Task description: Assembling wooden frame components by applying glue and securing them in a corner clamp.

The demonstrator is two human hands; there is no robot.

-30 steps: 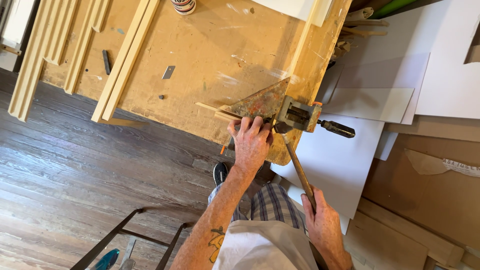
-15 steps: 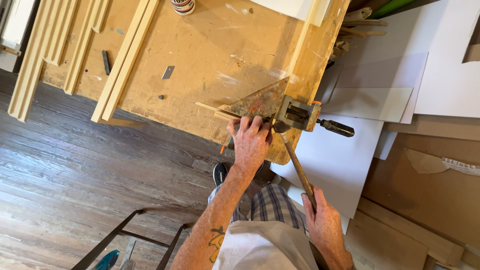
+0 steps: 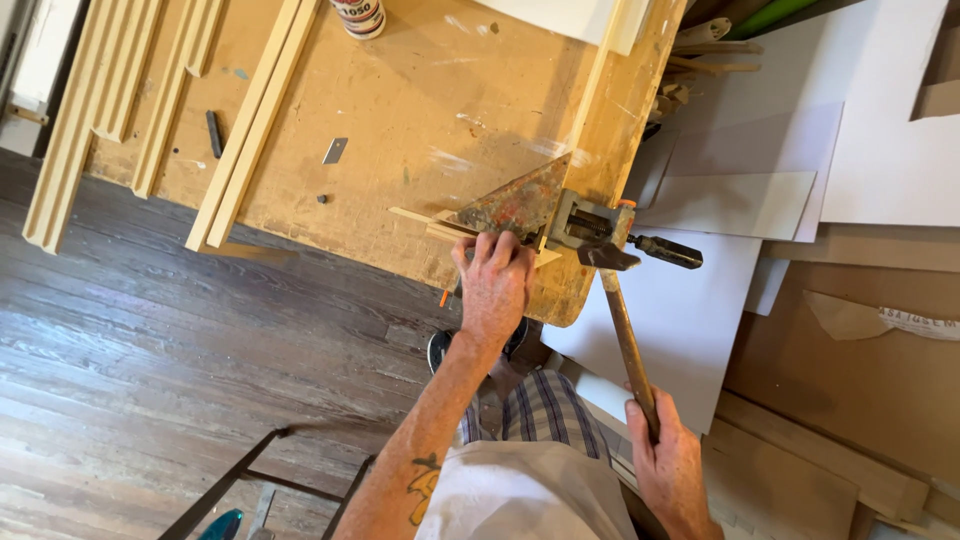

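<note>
Left hand: the left hand (image 3: 495, 285) lies palm down at the near edge of the workbench (image 3: 420, 120), fingers pressed onto thin wooden strips (image 3: 430, 222) and touching the base of a triangular metal piece (image 3: 510, 203); it presses, closed round nothing.
Right hand: the right hand (image 3: 668, 465) is clenched round the end of a hammer's wooden handle (image 3: 628, 345), below and off the bench's near right corner.
Hammer head: the hammer head (image 3: 608, 257) sits at the near right corner, touching or just beside the metal clamp (image 3: 583, 222); which, I cannot tell.
Clamp: it grips the bench's right edge, its dark screw handle (image 3: 665, 250) sticking out past the edge.
Container: a round can (image 3: 358, 15) stands at the far edge, cut off by the frame; its contents cannot be seen.
Bench top: long pale mouldings (image 3: 250, 120) lie along the left side, overhanging the near edge; a small grey blade (image 3: 335, 150) lies mid-bench.
Hidden: the strips' right ends vanish under the hand and triangle; the person's shoe (image 3: 438, 350) peeks out below the wrist.
Floor: white boards (image 3: 690, 320) and cardboard (image 3: 850, 370) lie right of the bench.
</note>
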